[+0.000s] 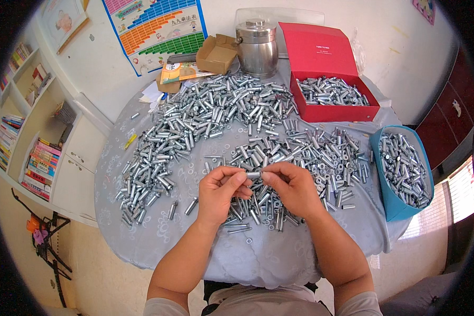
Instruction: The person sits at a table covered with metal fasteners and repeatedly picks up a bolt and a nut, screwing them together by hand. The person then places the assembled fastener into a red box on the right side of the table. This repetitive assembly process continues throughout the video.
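Note:
Between my hands, level above the table, is a short silver metal sleeve (pixel 253 175). My left hand (pixel 218 192) pinches its left end between thumb and fingers. The right end is held by the thumb and fingertips of my right hand (pixel 295 189), which partly hide it. Below and beyond the hands spreads a loose heap of metal sleeves, bolts and washers (pixel 326 152). Behind it and to the left curves a big pile of sleeve anchor bolts (pixel 210 105). A few single pieces, such as one anchor bolt (pixel 173 210), lie left of my left hand.
A red box (pixel 334 112) with a raised lid, full of metal pieces, stands at the back right. Nearer, a blue bin (pixel 405 210) holds more. A steel canister (pixel 257 50), a cardboard box (pixel 216 54) and booklets (pixel 179 72) sit at the back of the cloth-covered table (pixel 168 239).

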Action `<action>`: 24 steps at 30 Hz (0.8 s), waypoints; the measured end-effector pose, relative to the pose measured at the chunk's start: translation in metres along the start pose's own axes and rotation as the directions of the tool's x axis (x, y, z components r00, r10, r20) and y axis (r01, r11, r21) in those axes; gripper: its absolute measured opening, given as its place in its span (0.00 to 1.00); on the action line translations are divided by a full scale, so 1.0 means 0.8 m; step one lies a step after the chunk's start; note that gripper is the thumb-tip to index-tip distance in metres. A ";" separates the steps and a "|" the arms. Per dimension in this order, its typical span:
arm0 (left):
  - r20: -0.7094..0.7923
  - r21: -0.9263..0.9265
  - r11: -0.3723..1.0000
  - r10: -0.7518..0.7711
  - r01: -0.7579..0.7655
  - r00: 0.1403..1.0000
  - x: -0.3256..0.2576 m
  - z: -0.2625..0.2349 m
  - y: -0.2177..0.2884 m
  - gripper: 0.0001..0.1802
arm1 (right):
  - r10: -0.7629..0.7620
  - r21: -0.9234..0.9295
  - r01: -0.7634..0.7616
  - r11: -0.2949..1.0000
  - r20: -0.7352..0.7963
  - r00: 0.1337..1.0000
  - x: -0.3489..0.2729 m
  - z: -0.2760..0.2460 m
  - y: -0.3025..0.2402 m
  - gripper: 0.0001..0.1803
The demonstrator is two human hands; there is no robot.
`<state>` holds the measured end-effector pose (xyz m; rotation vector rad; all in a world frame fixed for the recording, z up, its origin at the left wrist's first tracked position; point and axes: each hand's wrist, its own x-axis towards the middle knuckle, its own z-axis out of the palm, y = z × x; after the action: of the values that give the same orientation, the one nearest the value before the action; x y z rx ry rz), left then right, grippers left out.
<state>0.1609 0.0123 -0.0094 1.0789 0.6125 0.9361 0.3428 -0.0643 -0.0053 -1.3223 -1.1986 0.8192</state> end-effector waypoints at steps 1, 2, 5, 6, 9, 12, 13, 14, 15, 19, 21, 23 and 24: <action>-0.003 -0.003 1.000 -0.008 0.008 1.000 0.000 0.000 0.000 0.09 | -0.040 -0.009 0.040 0.999 -0.023 0.999 -0.001 0.000 -0.003 0.14; -0.006 -0.006 1.000 -0.017 0.017 1.000 0.000 0.000 0.000 0.09 | -0.081 -0.020 0.080 0.997 -0.046 0.996 -0.002 0.000 -0.010 0.13; -0.013 -0.007 1.000 -0.023 0.022 1.000 0.000 0.001 0.001 0.09 | -0.034 -0.002 0.034 0.999 -0.032 0.999 -0.001 0.000 -0.001 0.14; -0.016 -0.006 1.000 -0.022 0.022 1.000 0.000 0.001 0.001 0.09 | 0.010 0.012 -0.010 1.000 -0.013 1.000 0.000 0.000 0.003 0.15; -0.024 0.012 1.000 -0.010 0.011 1.000 0.000 0.002 -0.001 0.08 | -0.166 -0.106 0.160 0.981 -0.044 0.985 0.000 -0.002 -0.007 0.15; -0.033 0.014 1.000 -0.018 0.019 0.999 0.000 0.002 0.000 0.08 | 0.056 -0.018 -0.057 0.998 -0.034 0.998 -0.004 0.000 -0.022 0.16; -0.033 0.016 1.000 -0.020 0.020 0.999 -0.001 0.003 0.000 0.08 | 0.020 -0.047 -0.021 0.999 -0.034 0.999 -0.004 -0.001 -0.019 0.16; -0.033 0.018 1.000 -0.022 0.022 0.999 -0.001 0.004 0.001 0.08 | -0.017 -0.076 0.015 0.997 -0.033 0.999 -0.002 -0.002 -0.012 0.16; -0.036 0.020 1.000 -0.024 0.024 0.999 -0.001 0.004 0.001 0.08 | -0.053 -0.104 0.050 0.993 -0.028 0.998 -0.001 -0.002 -0.010 0.16; -0.017 -0.005 1.000 -0.026 0.026 0.999 -0.001 0.002 0.001 0.08 | 0.015 0.035 -0.013 0.999 -0.056 0.998 -0.004 0.003 -0.018 0.14; -0.018 -0.004 1.000 -0.025 0.025 1.000 -0.001 0.002 0.001 0.08 | 0.022 -0.008 -0.022 1.000 -0.011 1.000 0.000 -0.001 -0.003 0.13; -0.032 -0.002 1.000 -0.013 0.013 0.999 0.001 0.002 -0.002 0.08 | -0.048 -0.077 0.044 0.996 -0.041 0.998 -0.002 -0.003 -0.009 0.13; -0.039 0.000 1.000 -0.007 0.007 0.999 0.002 0.001 -0.003 0.08 | -0.084 -0.112 0.077 0.991 -0.053 0.995 -0.002 -0.004 -0.013 0.13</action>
<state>0.1631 0.0126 -0.0114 1.0596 0.6480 0.9535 0.3437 -0.0678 0.0050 -1.3682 -1.2578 0.6610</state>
